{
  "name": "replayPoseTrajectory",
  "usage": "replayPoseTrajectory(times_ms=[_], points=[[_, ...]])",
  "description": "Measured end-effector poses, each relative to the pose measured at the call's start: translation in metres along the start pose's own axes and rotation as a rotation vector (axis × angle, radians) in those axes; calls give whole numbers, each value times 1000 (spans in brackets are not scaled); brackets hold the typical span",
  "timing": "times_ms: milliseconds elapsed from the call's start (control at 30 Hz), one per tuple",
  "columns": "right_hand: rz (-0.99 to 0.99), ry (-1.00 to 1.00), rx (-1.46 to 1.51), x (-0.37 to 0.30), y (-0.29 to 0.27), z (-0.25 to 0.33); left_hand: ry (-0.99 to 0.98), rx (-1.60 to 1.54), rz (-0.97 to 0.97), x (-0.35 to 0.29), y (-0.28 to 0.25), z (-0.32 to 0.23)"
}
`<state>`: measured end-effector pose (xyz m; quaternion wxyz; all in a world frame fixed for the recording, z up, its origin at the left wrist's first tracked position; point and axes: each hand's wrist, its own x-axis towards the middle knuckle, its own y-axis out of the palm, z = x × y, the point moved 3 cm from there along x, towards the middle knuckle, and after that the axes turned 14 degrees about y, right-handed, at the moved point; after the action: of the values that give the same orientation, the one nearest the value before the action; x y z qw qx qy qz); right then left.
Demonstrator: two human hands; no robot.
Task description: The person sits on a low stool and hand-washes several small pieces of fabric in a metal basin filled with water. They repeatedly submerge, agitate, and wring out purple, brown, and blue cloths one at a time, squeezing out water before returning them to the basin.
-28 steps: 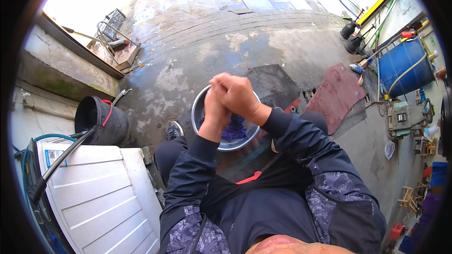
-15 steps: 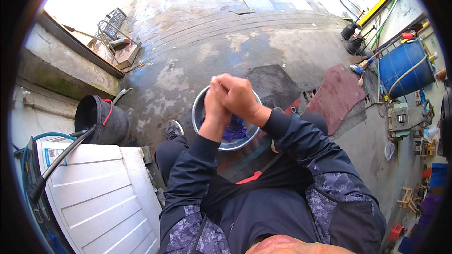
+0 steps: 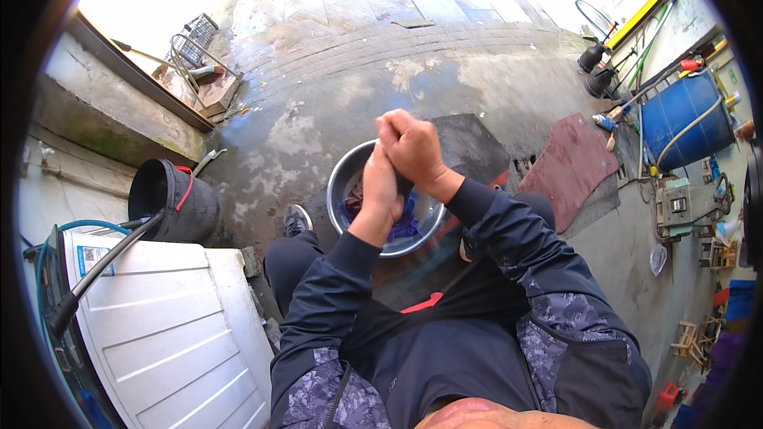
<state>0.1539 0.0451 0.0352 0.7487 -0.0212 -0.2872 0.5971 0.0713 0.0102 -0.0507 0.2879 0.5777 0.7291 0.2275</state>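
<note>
Above a round metal basin (image 3: 334,205) on the floor between my legs, my two hands are pressed together. My right hand (image 3: 412,147) is curled into a fist against the upper part of my left hand (image 3: 381,191). Both look closed; the left fingers are mostly covered by the right, and anything between the hands is hidden. Down in the basin lie a purple cloth (image 3: 407,222) and a brownish, crumpled cloth (image 3: 353,197), partly blocked from sight by my left hand and wrist.
At the left stand a black bucket (image 3: 195,210) with a red handle and a white ribbed lid or panel (image 3: 167,326). A dark red mat (image 3: 568,171) lies to the right, near a blue barrel (image 3: 685,121) and a small machine (image 3: 687,205). Sprayers (image 3: 596,71) stand farther back.
Both hands have shifted slightly right and a little farther away, still pressed together. More of the basin's left side and the brownish cloth shows now.
</note>
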Motion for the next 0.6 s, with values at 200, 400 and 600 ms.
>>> replayPoseTrajectory(times_ms=[200,400,600], points=[[101,-185,91,-22,7,9,82,-26,239,8,-6,-16],[-17,54,68,-1,0,-8,-79,-79,63,-8,10,-10],[-11,270,150,29,-10,-30,-39,250,250,-2,17,-30]])
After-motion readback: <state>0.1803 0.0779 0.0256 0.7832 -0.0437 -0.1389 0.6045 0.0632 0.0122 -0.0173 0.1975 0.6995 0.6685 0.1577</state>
